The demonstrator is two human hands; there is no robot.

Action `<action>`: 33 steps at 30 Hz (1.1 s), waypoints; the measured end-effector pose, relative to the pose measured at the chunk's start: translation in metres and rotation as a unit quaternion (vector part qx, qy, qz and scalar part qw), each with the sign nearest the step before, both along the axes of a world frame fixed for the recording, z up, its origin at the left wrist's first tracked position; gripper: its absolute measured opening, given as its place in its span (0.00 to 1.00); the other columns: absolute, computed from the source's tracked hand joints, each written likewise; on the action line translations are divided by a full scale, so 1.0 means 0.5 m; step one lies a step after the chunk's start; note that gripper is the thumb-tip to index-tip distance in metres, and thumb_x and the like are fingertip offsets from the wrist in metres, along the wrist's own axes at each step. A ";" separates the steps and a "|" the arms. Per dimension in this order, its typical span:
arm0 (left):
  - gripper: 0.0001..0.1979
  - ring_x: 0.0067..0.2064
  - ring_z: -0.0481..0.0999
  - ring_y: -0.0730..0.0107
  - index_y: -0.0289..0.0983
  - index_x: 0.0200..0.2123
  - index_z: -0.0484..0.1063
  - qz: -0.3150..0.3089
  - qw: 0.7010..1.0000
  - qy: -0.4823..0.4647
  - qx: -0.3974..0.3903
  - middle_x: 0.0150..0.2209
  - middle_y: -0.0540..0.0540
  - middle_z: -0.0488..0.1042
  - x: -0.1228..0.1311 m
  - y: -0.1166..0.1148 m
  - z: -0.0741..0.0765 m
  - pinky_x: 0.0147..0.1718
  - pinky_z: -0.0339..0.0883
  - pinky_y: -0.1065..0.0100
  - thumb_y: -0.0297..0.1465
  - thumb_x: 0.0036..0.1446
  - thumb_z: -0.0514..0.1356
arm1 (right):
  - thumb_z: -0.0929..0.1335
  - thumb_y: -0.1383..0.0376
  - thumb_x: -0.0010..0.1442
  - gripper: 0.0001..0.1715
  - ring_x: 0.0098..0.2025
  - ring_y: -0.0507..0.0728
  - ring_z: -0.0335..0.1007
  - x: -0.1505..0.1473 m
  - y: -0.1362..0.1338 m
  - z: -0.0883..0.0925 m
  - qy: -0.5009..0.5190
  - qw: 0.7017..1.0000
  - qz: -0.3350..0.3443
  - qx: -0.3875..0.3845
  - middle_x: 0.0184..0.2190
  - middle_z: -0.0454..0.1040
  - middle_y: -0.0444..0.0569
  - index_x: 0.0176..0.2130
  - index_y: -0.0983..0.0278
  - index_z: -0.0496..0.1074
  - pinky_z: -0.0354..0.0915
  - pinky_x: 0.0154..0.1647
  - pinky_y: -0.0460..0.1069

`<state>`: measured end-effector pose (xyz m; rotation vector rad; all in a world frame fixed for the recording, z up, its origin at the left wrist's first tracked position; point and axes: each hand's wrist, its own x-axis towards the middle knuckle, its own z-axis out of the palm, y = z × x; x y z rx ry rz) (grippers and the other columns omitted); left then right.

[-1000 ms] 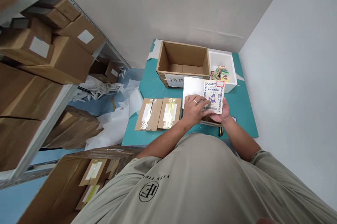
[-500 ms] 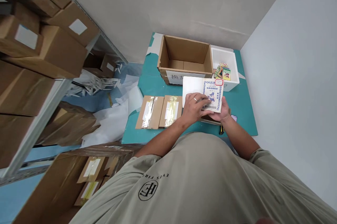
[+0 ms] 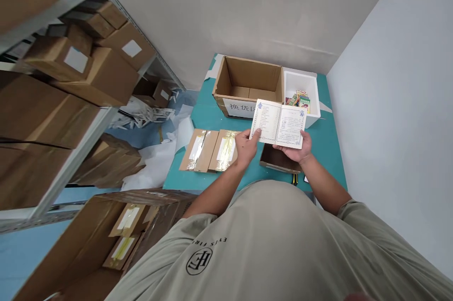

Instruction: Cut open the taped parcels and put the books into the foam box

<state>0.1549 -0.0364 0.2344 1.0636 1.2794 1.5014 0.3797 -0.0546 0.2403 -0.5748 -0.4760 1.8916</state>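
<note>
A small printed book (image 3: 268, 124) lies open between my two hands, its pages of text facing up. My left hand (image 3: 247, 146) grips the lower left corner, thumb on the left page. Under the right side my right hand (image 3: 297, 147) supports the book, with the thumb at its right edge. Below the book stands a small open brown carton (image 3: 279, 160) on the green table. Just beyond it are a large open cardboard box (image 3: 253, 72) with a handwritten white label and a white foam box (image 3: 314, 84) holding several colourful booklets (image 3: 300, 102).
Two taped cartons (image 3: 200, 150) with white labels lie on the green table (image 3: 180, 180). A black and yellow cutter (image 3: 295, 179) is near the front edge. Shelves of cardboard boxes (image 3: 106, 72) rise on the left. A big open carton (image 3: 71, 244) holds smaller boxes at lower left.
The book was turned to a title page with a red stamp; now it shows two text pages. My left hand has moved off the page to the left edge. The view has shifted slightly.
</note>
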 end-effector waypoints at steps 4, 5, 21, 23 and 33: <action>0.30 0.34 0.79 0.60 0.38 0.27 0.84 -0.002 0.999 -0.039 -0.019 0.28 0.45 0.82 0.030 -0.011 0.009 0.33 0.75 0.63 0.60 0.52 0.80 | 0.71 0.46 0.68 0.38 0.66 0.72 0.81 0.029 0.003 0.004 -0.003 1.000 0.001 -0.001 0.62 0.87 0.55 0.72 0.52 0.73 0.84 0.59 0.74; 0.30 0.34 0.80 0.59 0.38 0.27 0.84 0.002 0.999 -0.040 -0.020 0.28 0.45 0.82 0.037 -0.015 0.011 0.33 0.75 0.63 0.60 0.51 0.80 | 0.71 0.46 0.68 0.38 0.67 0.73 0.80 0.036 0.002 0.004 -0.007 1.000 0.001 -0.004 0.62 0.87 0.55 0.72 0.52 0.73 0.84 0.60 0.76; 0.32 0.32 0.78 0.62 0.38 0.27 0.83 0.012 1.000 0.005 -0.011 0.27 0.46 0.81 0.081 -0.029 0.017 0.31 0.74 0.64 0.62 0.52 0.79 | 0.70 0.47 0.69 0.36 0.71 0.75 0.78 0.088 0.008 0.005 0.034 0.999 0.027 -0.009 0.63 0.87 0.56 0.71 0.53 0.72 0.80 0.63 0.83; 0.33 0.31 0.76 0.63 0.38 0.25 0.82 0.013 1.000 0.008 -0.012 0.26 0.47 0.79 0.085 -0.029 0.019 0.31 0.72 0.64 0.63 0.51 0.80 | 0.70 0.46 0.69 0.36 0.71 0.75 0.79 0.091 0.008 0.006 0.026 0.999 0.019 -0.010 0.63 0.87 0.56 0.71 0.53 0.73 0.79 0.63 0.83; 0.33 0.32 0.77 0.61 0.38 0.25 0.82 0.012 1.000 -0.005 -0.011 0.26 0.47 0.78 0.097 -0.023 0.016 0.31 0.73 0.64 0.62 0.50 0.80 | 0.70 0.45 0.70 0.38 0.73 0.75 0.77 0.098 0.008 0.018 0.020 1.000 0.016 -0.001 0.66 0.85 0.57 0.73 0.53 0.72 0.80 0.63 0.84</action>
